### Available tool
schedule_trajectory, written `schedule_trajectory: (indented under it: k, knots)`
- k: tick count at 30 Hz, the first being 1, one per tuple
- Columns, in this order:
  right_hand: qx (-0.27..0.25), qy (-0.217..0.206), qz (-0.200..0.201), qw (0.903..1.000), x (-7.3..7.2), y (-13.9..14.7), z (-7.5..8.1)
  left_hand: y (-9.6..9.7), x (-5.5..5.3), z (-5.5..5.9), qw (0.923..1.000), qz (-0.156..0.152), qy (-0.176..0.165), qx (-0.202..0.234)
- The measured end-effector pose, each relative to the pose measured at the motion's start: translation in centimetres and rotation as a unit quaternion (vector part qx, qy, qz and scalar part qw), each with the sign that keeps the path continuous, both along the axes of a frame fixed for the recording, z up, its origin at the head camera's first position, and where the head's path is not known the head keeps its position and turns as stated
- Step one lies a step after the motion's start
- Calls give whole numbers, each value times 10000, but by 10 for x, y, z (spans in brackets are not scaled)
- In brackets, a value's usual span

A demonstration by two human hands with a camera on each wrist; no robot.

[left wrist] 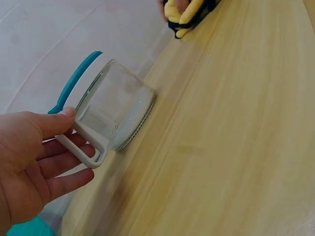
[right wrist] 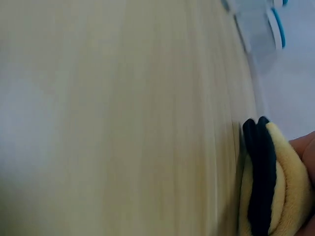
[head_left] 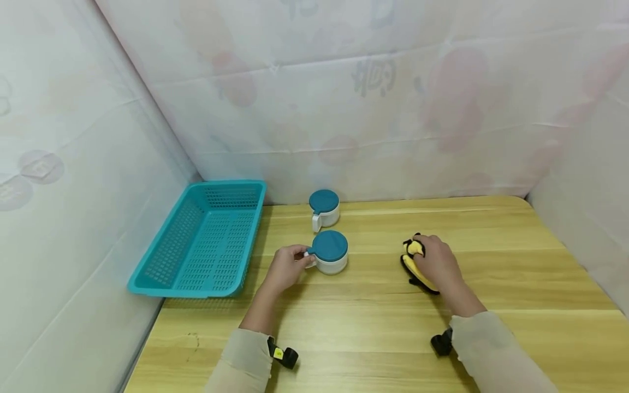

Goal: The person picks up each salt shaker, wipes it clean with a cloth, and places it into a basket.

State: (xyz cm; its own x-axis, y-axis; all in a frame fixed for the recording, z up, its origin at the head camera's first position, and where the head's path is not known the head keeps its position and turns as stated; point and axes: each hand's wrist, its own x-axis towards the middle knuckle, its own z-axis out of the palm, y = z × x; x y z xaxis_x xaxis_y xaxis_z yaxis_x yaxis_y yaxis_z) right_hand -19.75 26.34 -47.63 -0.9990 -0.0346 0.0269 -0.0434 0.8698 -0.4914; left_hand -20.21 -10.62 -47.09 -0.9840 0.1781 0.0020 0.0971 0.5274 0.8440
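Note:
My left hand (head_left: pixel 289 266) pinches the white handle of a clear glass jar (left wrist: pixel 115 105), thumb on top near the blue lid (head_left: pixel 330 245). The jar stands on the table left of the middle. Over at the right, my right hand (head_left: pixel 439 261) grips a yellow and black plush toy (head_left: pixel 422 273) from above. In the right wrist view its soft fabric (right wrist: pixel 293 187) shows at the lower right, and most of the hand is cut off by the frame edge. A second jar (head_left: pixel 330 217) with a blue lid and white handle stands just behind the first.
A turquoise perforated basket (head_left: pixel 248 240) lies at the left end of the wooden table (head_left: pixel 373 327). Pale printed cloth (head_left: pixel 314 125) hangs behind the back edge and along both sides.

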Motion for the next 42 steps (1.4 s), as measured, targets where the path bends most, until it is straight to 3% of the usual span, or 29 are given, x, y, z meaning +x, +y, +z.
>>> schedule_trajectory:
  k: [16,26,32,42]
  knots:
    - [1168,484,38,9920,17,98,-2,2,-5,-1,9988,-392,187,-226]
    - [1075,509,-14,9929,24,112,-7,14,-8,0,9970,-279,522,-492]
    - [1024,526,-24,9934,26,113,-8,13,-2,11,9957,-261,605,-649]
    - [982,399,-81,9943,25,115,-7,6,1,40,9933,-211,909,-679]
